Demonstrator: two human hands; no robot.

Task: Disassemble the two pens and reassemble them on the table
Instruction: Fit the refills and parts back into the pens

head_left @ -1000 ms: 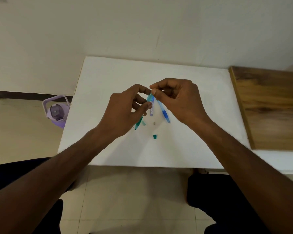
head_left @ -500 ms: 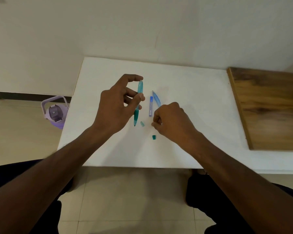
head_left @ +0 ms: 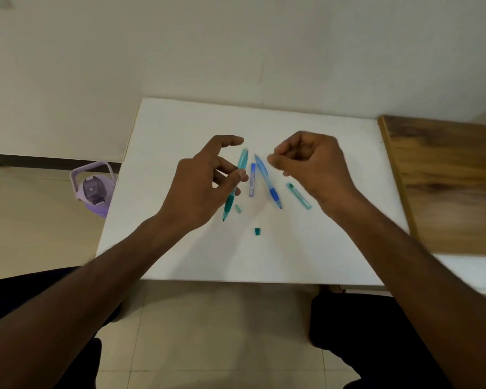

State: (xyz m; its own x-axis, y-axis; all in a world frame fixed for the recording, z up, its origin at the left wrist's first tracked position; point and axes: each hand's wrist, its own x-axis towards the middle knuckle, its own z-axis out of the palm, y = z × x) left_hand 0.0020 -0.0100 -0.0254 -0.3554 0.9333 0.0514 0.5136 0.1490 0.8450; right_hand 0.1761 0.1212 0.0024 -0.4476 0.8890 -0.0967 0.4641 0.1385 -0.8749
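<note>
My left hand holds the teal pen barrel between thumb and fingers, tip down, just above the white table. My right hand hovers to the right with curled fingers, fingertips pinched together as if on a tiny pen part that I cannot make out. Between the hands the blue pen barrel and a short blue tube lie on the table. A teal tube lies below my right hand. A small pale teal piece and a dark teal piece lie nearer me.
A wooden board adjoins the table on the right. A purple bottle stands on the floor left of the table. The wall runs behind the table's far edge. My knees are under the near edge.
My right hand left the teal pen, dipped to the table near a small pale piece, then rose with pinched fingers. That piece no longer shows. The left hand keeps the teal barrel.
</note>
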